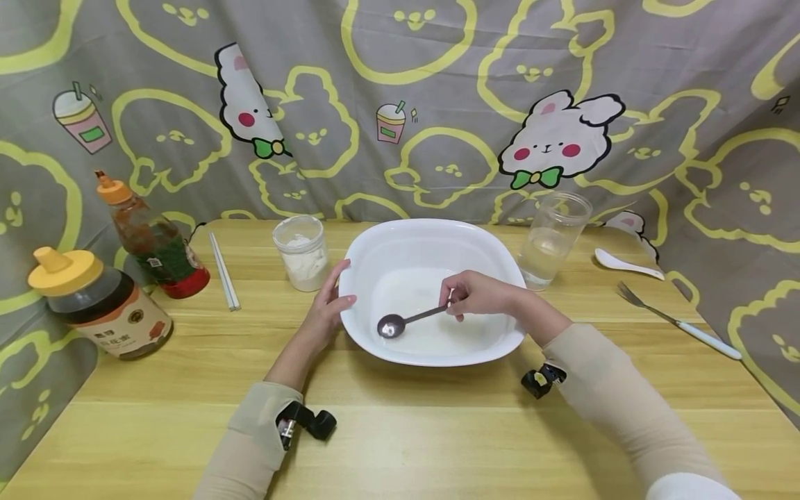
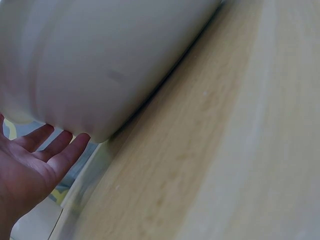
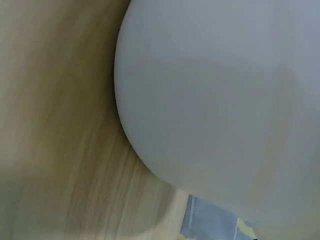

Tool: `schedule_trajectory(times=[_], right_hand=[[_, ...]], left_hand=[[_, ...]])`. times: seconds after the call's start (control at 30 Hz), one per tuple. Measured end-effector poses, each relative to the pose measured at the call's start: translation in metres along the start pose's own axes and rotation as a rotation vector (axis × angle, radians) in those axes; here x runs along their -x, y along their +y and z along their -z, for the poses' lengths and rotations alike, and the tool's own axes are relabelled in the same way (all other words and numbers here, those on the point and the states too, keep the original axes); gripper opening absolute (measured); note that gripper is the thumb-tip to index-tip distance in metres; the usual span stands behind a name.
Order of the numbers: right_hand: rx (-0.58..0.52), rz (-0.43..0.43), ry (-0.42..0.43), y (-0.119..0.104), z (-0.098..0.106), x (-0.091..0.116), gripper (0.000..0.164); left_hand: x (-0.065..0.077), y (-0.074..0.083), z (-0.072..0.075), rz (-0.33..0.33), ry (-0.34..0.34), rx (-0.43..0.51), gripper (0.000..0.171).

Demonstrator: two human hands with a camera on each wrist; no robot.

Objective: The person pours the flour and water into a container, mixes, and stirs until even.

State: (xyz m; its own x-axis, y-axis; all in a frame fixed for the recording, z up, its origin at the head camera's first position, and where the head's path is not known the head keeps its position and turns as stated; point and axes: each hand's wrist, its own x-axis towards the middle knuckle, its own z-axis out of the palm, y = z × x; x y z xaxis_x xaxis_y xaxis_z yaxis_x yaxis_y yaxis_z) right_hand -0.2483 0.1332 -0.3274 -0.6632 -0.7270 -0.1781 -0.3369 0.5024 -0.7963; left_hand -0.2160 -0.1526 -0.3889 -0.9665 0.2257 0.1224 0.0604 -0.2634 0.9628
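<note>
A white basin (image 1: 431, 243) sits mid-table, with what looks like a thin whitish liquid on its bottom. My left hand (image 1: 321, 316) holds its left side, thumb over the rim and fingers against the outer wall. In the left wrist view, the fingertips of that hand (image 2: 42, 162) touch the basin wall (image 2: 110, 60). Over the basin, my right hand (image 1: 478, 295) pinches the handle of a dark brown spoon (image 1: 392, 326), whose round bowl points left. Only the basin's outside (image 3: 210, 110) shows in the right wrist view; the right hand is hidden there.
Left of the basin stand a jar of white powder (image 1: 304, 257), chopsticks (image 1: 223, 271), a red sauce bottle (image 1: 153, 239) and a dark honey bottle (image 1: 106, 305). To the right are a clear jar of water (image 1: 550, 243), a white spoon (image 1: 628, 264) and a fork (image 1: 678, 323). A curtain (image 1: 437, 104) hangs behind.
</note>
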Motion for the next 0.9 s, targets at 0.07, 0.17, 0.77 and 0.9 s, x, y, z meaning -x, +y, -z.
schedule_trajectory(times=[0.07,0.17,0.77,0.9], right_hand=[[0.000,0.012,-0.048,-0.001,0.001,0.005,0.006],[0.038,0.022,-0.080,-0.001,0.007,0.015,0.006],[0.251,-0.114,0.231,0.006,0.036,0.019,0.006],[0.163,-0.051,0.202,0.008,0.026,0.004,0.006]], left_hand=[[0.000,0.000,0.000,0.003,-0.001,0.001,0.067],[0.000,0.000,0.000,0.002,0.001,0.001,0.067],[0.000,0.000,0.000,0.016,0.007,0.007,0.067],[-0.001,0.000,0.000,0.013,0.001,0.001,0.067]])
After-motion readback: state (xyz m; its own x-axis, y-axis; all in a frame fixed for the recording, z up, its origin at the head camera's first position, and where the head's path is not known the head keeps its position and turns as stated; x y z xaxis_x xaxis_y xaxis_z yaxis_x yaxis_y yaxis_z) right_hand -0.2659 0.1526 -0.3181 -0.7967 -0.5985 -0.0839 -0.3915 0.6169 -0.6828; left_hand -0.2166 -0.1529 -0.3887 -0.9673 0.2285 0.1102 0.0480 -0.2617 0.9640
